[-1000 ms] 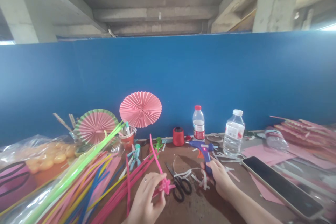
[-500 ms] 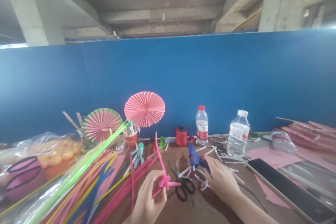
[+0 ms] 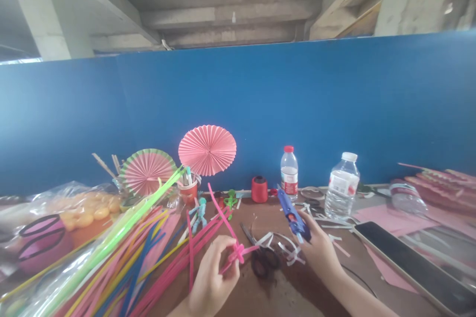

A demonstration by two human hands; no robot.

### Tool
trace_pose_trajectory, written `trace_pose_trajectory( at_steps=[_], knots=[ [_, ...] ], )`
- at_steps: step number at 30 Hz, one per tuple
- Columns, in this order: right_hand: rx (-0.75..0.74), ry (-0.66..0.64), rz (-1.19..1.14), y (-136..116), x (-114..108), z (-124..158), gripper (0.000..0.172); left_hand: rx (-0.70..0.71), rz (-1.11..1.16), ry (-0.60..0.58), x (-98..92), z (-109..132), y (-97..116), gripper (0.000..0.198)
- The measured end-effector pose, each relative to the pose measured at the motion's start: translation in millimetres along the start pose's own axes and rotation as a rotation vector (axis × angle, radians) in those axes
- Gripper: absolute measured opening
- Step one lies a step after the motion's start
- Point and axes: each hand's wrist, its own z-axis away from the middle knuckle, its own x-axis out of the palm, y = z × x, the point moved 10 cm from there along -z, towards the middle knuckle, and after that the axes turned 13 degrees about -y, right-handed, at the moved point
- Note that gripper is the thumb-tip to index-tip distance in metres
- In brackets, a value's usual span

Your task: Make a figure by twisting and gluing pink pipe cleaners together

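Between thumb and fingers, my left hand (image 3: pixel 213 275) pinches a pink pipe-cleaner figure (image 3: pixel 238 252) with a knotted middle and long arms sticking out. My right hand (image 3: pixel 320 245) is wrapped round a blue hot glue gun (image 3: pixel 292 213), raised over the table with its nozzle pointing up and away to the left. Black-handled scissors (image 3: pixel 264 261) lie on the brown table (image 3: pixel 260 297) between my hands. White paper strips (image 3: pixel 288 247) curl beside them. Just left of my left hand lie loose pink pipe cleaners (image 3: pixel 174 265).
A red thread spool (image 3: pixel 259 189), a red-capped bottle (image 3: pixel 289 174) and a white-capped bottle (image 3: pixel 342 188) stand at the back. At right lies a phone (image 3: pixel 412 267) on pink paper. Pleated paper fans (image 3: pixel 208 150) and colored pipe cleaners (image 3: pixel 111 247) crowd the left. A blue partition (image 3: pixel 260 94) stands behind.
My right hand has lifted the glue gun and tilted its body, so more of it shows. The pink figure in my left hand has turned slightly, its long stem leaning further left.
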Motion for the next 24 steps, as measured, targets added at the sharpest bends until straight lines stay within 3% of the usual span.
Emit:
trace_pose_trajectory(
  at_steps=[4,7,8,10,13,16,20,24],
  knots=[
    [-0.004,0.109,-0.365,-17,2,17,0.024,0.042,-0.039,-0.099,10.0,-4,7,0.035],
    [-0.080,-0.053,-0.529,-52,28,28,0.012,0.109,-0.021,-0.165,20.0,-6,16,0.040],
    [-0.084,-0.134,-0.592,-61,40,32,0.015,0.125,-0.017,-0.174,22.4,-7,18,0.041],
    [-0.078,-0.247,-0.672,-73,58,41,0.021,0.132,-0.020,-0.183,25.8,-7,21,0.042],
    [-0.084,-0.321,-0.760,-79,72,49,0.013,0.115,-0.022,-0.216,30.6,-7,23,0.040],
    [-0.117,-0.318,-0.779,-79,70,52,0.003,0.090,0.038,-0.259,33.2,-6,27,0.042],
    [-0.144,-0.270,-0.636,-83,61,51,0.002,0.073,0.204,-0.260,29.7,-6,31,0.050],
    [-0.177,-0.245,-0.570,-89,57,52,0.008,0.056,0.309,-0.212,26.4,-8,30,0.038]
  ],
)
